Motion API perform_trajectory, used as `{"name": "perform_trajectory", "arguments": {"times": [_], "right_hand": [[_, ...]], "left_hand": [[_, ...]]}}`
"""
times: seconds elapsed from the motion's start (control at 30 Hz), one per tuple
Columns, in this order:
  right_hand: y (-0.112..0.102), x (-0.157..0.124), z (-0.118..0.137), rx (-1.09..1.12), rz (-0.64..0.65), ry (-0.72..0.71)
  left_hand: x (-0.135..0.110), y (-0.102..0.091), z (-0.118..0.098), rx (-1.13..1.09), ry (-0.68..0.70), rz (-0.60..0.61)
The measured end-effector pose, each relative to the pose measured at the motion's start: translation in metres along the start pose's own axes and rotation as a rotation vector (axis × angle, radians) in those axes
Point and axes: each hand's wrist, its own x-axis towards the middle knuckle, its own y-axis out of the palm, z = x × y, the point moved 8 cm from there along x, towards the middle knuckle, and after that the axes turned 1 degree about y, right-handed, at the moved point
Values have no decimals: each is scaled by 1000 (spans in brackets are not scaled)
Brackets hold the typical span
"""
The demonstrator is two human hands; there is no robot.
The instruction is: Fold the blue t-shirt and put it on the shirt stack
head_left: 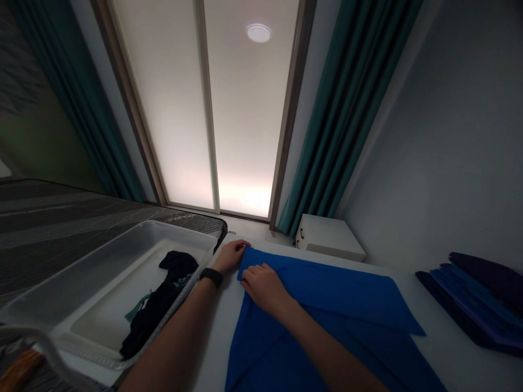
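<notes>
A bright blue garment (339, 288) lies spread on the white table, its far part folded over in a long flap. My left hand (233, 255), with a black watch on the wrist, pinches the far left corner of the cloth. Close by, my right hand (263, 286) grips the left end of the flap with bent fingers, its forearm crossing over the garment. The garment's near part runs out of view at the bottom, so its kind is not clear.
Left of the table stands a translucent plastic bin (102, 256) holding dark clothes (163, 305), beside a grey mattress (81, 212). On the right is a stack of folded dark and blue clothes (474, 305). A white cabinet (329, 237) stands beyond the table (216, 326).
</notes>
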Motion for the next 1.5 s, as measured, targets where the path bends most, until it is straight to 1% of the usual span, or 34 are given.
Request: {"name": "perform_trajectory", "arguments": {"times": [0.1,0.2,0.37,0.47,0.67,0.77,0.9,1.03,1.13,1.33,1.5], "right_hand": [[14,-1,6,-60,5,-16],[18,1,7,-87,1,-10],[15,5,11,-131,-43,-36],[16,4,13,-147,-36,-55],[7,-9,4,-150,-43,31],[6,-12,0,-180,-30,38],[7,-11,1,-218,-36,0],[12,-12,8,-236,-26,-77],[15,-15,11,-195,11,-113],[8,-29,5,44,36,-58],[19,-44,8,238,165,-97]], "left_hand": [[0,-2,-2,3,-12,-23],[0,-4,-3,11,-9,-40],[2,-3,0,55,-11,-61],[1,-2,-1,116,-3,-66],[-1,-1,-10,240,31,-50],[-1,0,-11,287,34,-43],[-1,1,-13,324,41,-29],[-1,1,-13,340,50,-25],[-1,0,-13,341,57,-28],[-1,0,-12,338,60,-36],[-2,-1,-13,344,56,-41]]}}
